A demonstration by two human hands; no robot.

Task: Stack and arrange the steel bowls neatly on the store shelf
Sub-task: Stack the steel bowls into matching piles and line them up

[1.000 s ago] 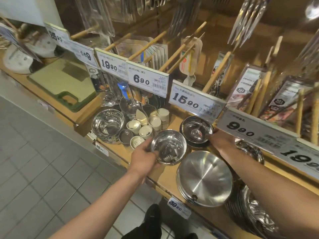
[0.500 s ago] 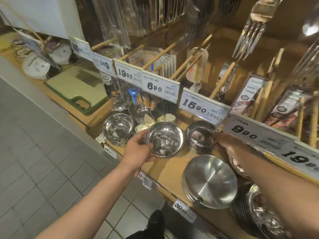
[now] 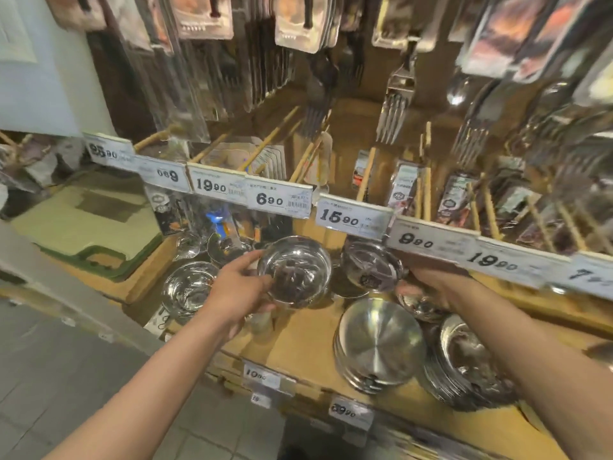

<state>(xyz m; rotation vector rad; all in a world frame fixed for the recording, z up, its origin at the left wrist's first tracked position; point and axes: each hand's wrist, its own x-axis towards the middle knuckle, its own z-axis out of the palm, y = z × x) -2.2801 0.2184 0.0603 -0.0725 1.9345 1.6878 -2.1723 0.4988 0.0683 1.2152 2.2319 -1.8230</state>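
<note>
My left hand point(image 3: 240, 290) grips a shiny steel bowl point(image 3: 295, 272) by its left rim and holds it lifted above the wooden shelf point(image 3: 305, 330). Just right of it a second steel bowl point(image 3: 371, 267) is tilted, and my right hand point(image 3: 428, 282) holds it at its right edge under the price rail. A stack of steel bowls point(image 3: 189, 288) stands at the left. A large steel pan point(image 3: 379, 340) lies upside down at the front, with more steel dishes point(image 3: 464, 360) stacked to its right.
A rail of price tags point(image 3: 351, 215) overhangs the bowls. Packaged forks and utensils point(image 3: 394, 104) hang above on wooden pegs. A green cutting board point(image 3: 89, 227) lies at the left. Grey floor tiles point(image 3: 49, 370) run below the shelf edge.
The view has tilted upward. My left hand has raised its bowl and carried it right, nearer the second bowl, which my right hand has tipped up.
</note>
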